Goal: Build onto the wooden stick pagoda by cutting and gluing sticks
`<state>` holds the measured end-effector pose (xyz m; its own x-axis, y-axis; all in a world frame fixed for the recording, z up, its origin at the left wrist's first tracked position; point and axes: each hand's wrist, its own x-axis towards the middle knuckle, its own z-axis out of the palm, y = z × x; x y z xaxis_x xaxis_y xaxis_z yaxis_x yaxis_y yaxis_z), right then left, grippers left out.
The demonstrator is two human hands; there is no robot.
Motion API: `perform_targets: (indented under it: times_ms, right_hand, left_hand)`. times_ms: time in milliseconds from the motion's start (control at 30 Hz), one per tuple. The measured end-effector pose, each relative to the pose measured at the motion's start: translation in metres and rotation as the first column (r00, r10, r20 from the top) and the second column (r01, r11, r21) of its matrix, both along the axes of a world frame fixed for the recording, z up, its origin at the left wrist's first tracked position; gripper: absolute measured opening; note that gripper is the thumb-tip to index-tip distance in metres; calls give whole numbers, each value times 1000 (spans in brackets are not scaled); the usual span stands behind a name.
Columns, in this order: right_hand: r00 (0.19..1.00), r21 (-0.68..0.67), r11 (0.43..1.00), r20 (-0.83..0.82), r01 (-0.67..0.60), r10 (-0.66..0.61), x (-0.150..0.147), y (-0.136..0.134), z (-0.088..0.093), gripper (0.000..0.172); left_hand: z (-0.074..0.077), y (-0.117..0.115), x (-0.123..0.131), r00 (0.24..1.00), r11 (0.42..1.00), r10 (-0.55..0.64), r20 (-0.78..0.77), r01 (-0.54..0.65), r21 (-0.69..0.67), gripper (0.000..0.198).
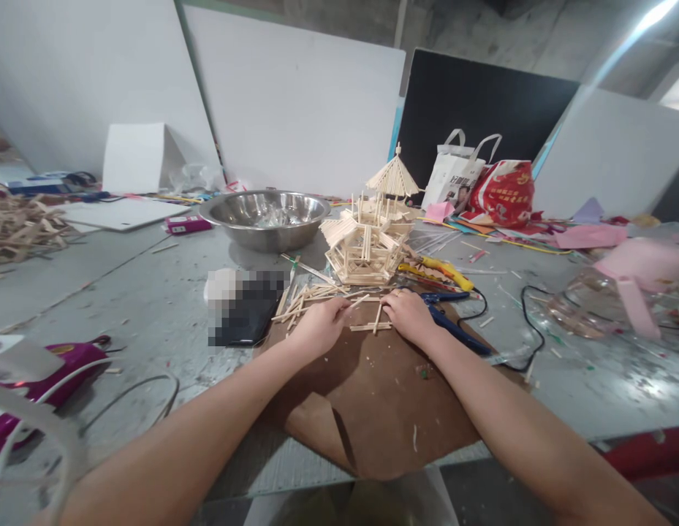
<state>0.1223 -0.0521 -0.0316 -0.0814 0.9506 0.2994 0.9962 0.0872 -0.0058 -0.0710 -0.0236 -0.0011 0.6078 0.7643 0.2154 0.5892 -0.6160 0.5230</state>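
Both my hands rest on a brown cardboard sheet (366, 394) in the middle of the table. My left hand (317, 326) is curled, its fingertips pinching a thin wooden stick at the edge of a loose pile of sticks (306, 298). My right hand (408, 313) is also curled, its fingers pressed on a few short sticks (372, 325) laid crosswise on the cardboard. Just behind the hands stands a stick-built pavilion model (372, 237) with a pointed roof. A blue glue gun (452, 321) lies right beside my right hand.
A steel bowl (267, 217) sits behind left of the model. Yellow-handled pliers (441, 269), a black cable (528, 321), bags (482, 186) and pink paper scraps (591, 235) lie to the right. A dark phone (245, 314) lies left of the sticks, a magenta tool (43, 380) near left.
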Motion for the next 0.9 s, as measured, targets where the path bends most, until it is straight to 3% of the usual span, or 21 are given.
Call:
perform_targets:
  times_ms: [333, 633, 900]
  right_hand:
    - [1000, 5, 1000, 9, 27, -27, -1, 4, -1, 17]
    - [1000, 6, 1000, 5, 6, -6, 2, 3, 2, 16]
    - [958, 64, 980, -208, -188, 197, -6, -17, 20, 15]
  left_hand:
    - [1, 0, 0, 999, 1000, -31, 21, 31, -6, 27]
    - [0, 1, 0, 1000, 996, -31, 4, 30, 86, 27]
    - [1, -1, 0, 999, 987, -27, 43, 20, 160, 26]
